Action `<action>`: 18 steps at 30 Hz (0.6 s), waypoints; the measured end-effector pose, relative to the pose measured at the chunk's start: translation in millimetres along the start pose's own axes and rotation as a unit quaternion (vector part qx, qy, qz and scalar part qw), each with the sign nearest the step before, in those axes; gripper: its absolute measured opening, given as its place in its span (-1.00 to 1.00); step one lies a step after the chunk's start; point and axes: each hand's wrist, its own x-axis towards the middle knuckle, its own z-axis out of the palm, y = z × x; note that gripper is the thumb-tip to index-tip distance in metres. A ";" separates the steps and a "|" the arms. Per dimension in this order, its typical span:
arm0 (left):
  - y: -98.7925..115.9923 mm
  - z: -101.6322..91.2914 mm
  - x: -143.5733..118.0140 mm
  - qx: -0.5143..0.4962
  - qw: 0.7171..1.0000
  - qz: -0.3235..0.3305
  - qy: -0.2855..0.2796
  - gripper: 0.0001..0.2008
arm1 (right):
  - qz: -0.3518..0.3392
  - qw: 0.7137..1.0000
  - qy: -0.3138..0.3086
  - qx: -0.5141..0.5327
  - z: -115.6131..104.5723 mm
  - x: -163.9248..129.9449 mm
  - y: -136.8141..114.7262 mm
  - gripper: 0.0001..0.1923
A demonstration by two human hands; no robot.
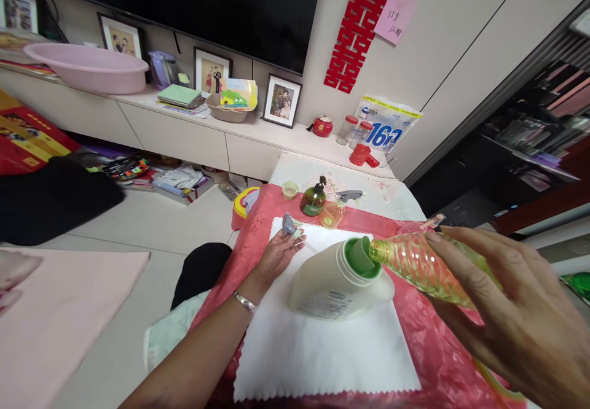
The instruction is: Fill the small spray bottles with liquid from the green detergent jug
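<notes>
Right hand (511, 311) wraps a ribbed, clear yellow-green plastic bottle (419, 266), tipped sideways, mouth at the green neck of a smooth cream jug (338, 280). Jug stands on white scalloped cloth (322, 354), centre of table. Left hand (276, 252) pinches a grey cap (290, 226), far-left on cloth.

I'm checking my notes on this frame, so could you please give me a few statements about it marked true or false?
1. The right hand holds a clear bottle tilted at the jug. True.
2. The jug lies on bare floor. False: it lies on a white cloth.
3. The left hand holds a grey sprayer head. True.
4. The pump bottle is red. False: it is dark green.
</notes>
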 end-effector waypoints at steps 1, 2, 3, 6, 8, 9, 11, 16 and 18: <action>-0.1 0.0 -0.1 0.001 1.000 0.000 0.000 -0.71 | -0.002 1.000 -0.001 -0.002 -0.5 0.9 0.2 -0.27; -0.2 -0.2 -0.1 0.001 1.000 0.000 -0.001 -0.71 | -0.003 1.000 -0.002 -0.004 -0.9 1.6 0.6 -0.27; -0.3 -0.5 0.0 0.001 1.000 0.001 -0.001 -0.71 | -0.003 1.000 -0.003 -0.006 -1.3 2.2 1.1 -0.26; -0.3 -1.1 0.0 0.001 1.000 0.000 -0.003 -0.71 | -0.008 1.000 -0.003 -0.013 -2.5 3.1 3.4 -0.27; -0.2 -1.0 0.0 0.000 1.000 0.001 -0.005 -0.71 | -0.014 1.000 -0.006 -0.017 -3.3 3.6 4.8 -0.27; -0.1 -0.9 0.0 -0.001 1.000 0.002 -0.006 -0.71 | -0.016 1.000 -0.008 -0.018 -3.7 3.9 5.2 -0.28; -0.1 -0.4 -0.1 -0.004 1.000 0.003 -0.007 -0.70 | -0.017 1.000 -0.008 -0.021 -4.6 4.8 5.5 -0.27; 0.1 -0.5 0.3 -0.003 1.000 0.002 -0.006 -0.71 | -0.015 1.000 -0.008 -0.026 -5.4 5.6 5.0 -0.26; 0.4 -1.0 0.6 -0.001 1.000 0.001 -0.007 -0.71 | -0.013 1.000 -0.010 -0.026 -5.2 5.5 5.1 -0.27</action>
